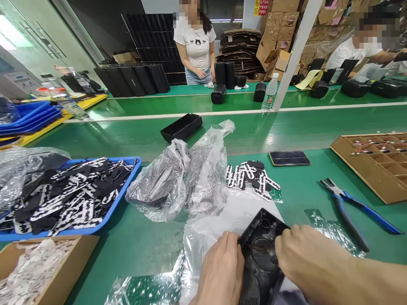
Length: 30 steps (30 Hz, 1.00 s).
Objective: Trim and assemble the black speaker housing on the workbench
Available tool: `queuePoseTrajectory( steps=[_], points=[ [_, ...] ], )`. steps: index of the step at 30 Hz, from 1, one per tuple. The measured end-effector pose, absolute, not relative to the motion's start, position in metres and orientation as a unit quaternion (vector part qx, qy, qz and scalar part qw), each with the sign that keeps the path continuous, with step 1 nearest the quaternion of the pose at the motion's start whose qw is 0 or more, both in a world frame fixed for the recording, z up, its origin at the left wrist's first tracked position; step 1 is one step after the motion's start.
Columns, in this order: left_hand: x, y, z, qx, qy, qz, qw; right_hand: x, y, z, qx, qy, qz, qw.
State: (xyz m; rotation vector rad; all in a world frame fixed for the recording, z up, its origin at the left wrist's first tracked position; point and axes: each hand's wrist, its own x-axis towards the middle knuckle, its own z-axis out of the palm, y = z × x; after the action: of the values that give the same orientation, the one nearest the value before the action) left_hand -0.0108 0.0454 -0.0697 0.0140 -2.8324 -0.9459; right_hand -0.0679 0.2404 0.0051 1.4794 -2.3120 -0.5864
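Fig. 1, head view as I see it from my remote station. My left hand [221, 271] and right hand [302, 256] grip one black housing [262, 254] at the bottom centre of the frame, above a clear plastic sheet [216, 228] on the green table [143, 241]. The left fingers lie pressed together along the housing's left edge; the right fingers are curled, also together, over its right edge. Behind the housing stand two crumpled clear bags [162, 182] with dark contents, touching each other. One blue tray [63, 234] at left is heaped with black-and-white strips too many to count, and a smaller loose pile of strips [251, 178] lies just beyond the sheet. To the right I count one phone [289, 158], one pair of blue-handled pliers [349, 207] and one compartmented cardboard tray [365, 169]. One cardboard box [73, 262] of white scraps sits at lower left. On the belt lie one open black case [181, 127] and one water bottle [270, 93]. Two other people work at the far side.
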Motion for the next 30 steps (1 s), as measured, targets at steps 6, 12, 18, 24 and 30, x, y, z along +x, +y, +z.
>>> queuePoseTrajectory(
  steps=[6,12,18,24,30],
  points=[
    [-0.012,0.042,-0.07,0.008,-0.939,-0.336,0.073,-0.074,0.262,0.006,0.536,-0.766,-0.177,0.309],
    [-0.011,0.043,-0.07,0.009,-0.932,-0.353,0.08,-0.065,0.251,0.001,0.511,-0.731,-0.195,0.407],
    [-0.012,0.048,-0.071,0.011,-0.943,-0.322,0.079,-0.063,0.237,-0.01,0.472,-0.736,-0.23,0.427],
    [-0.011,0.05,-0.064,0.02,-0.948,-0.31,0.064,-0.061,0.242,-0.006,0.491,-0.735,-0.214,0.415],
    [-0.01,0.047,-0.071,0.0,-0.941,-0.326,0.094,-0.051,0.247,-0.003,0.46,-0.758,-0.258,0.385]
  ],
)
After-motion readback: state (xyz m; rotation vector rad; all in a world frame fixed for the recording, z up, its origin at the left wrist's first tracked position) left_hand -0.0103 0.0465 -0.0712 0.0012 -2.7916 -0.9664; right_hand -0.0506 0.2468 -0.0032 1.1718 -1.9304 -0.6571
